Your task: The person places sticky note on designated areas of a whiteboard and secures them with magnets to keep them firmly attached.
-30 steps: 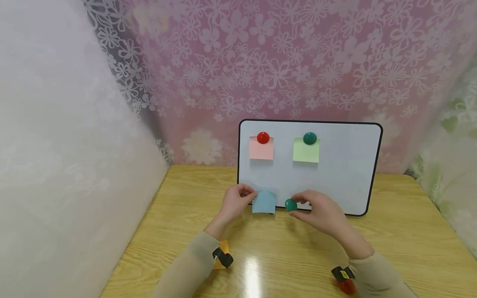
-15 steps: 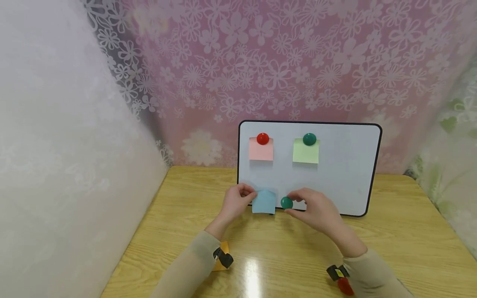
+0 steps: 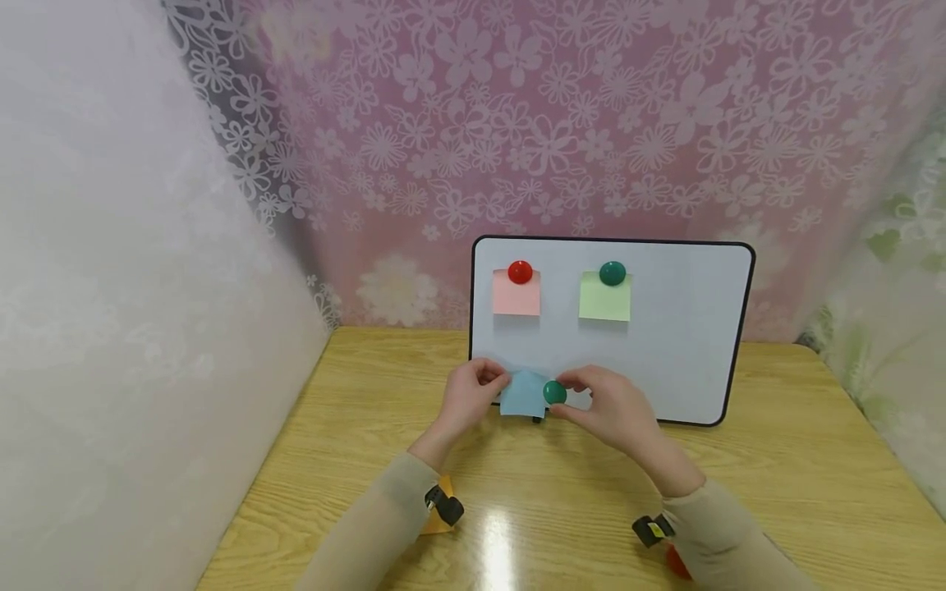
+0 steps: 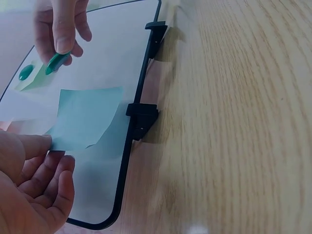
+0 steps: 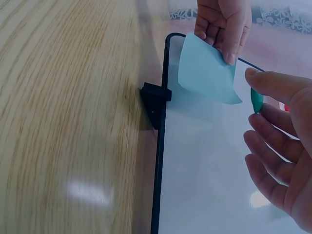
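Note:
A whiteboard [image 3: 680,345] stands upright at the back of the wooden table [image 3: 776,460]. My left hand [image 3: 473,398] pinches a blue sticky note [image 3: 521,396] by its left edge against the board's lower left; the note [image 4: 83,119] shows in the left wrist view and the note [image 5: 204,70] in the right wrist view. My right hand [image 3: 609,410] pinches a green round magnet [image 3: 554,392] at the note's right edge. The magnet [image 4: 56,63] appears between thumb and finger, and edge-on as a magnet [image 5: 256,101] in the right wrist view.
On the board a red magnet [image 3: 521,272] holds a pink note [image 3: 516,298] and a green magnet [image 3: 612,273] holds a light green note [image 3: 605,300]. An orange note [image 3: 443,509] lies under my left forearm, a red magnet [image 3: 676,562] under my right. Black feet [image 4: 142,117] prop the board.
My right hand has carried the green magnet left and slightly up, from clear of the blue note to its right edge. My left hand has kept holding the note in place.

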A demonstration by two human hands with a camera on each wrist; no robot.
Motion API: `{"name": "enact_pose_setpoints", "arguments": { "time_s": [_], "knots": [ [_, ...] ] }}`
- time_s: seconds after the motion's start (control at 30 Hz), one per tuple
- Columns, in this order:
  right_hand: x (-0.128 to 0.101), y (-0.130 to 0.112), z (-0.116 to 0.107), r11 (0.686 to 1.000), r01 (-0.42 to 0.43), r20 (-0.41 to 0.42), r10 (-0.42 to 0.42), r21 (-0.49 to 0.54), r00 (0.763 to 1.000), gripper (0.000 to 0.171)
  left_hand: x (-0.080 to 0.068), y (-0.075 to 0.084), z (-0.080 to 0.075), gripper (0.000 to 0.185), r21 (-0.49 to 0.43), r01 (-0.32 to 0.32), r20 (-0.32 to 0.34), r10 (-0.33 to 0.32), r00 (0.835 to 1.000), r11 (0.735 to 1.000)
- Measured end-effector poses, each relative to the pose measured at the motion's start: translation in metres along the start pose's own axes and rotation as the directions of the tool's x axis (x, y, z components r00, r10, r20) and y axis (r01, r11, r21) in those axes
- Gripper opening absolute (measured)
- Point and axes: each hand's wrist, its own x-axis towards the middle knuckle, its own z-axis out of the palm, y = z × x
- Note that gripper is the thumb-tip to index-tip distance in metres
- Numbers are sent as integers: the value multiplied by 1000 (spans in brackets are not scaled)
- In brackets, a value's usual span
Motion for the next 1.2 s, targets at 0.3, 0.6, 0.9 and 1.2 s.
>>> {"name": "enact_pose_setpoints", "arguments": {
  "time_s": [0.3,0.6,0.9,1.2],
  "knots": [
    [10,-7,9,999,32,-33,-32,-6,999,39,5,0,0,9,7,-23,-49,23,999,1000],
    [22,-11,16,1000,7,-81,-10,-27,997,40,9,0,0,10,-12,-41,-70,40,997,999],
    [33,-13,23,998,-7,-122,0,-62,993,43,11,-1,-2,10,-4,-60,-96,59,994,998],
    [41,-18,27,996,-38,-135,28,-77,990,43,13,-2,-2,10,3,-69,-98,69,993,998]
  ]
}}
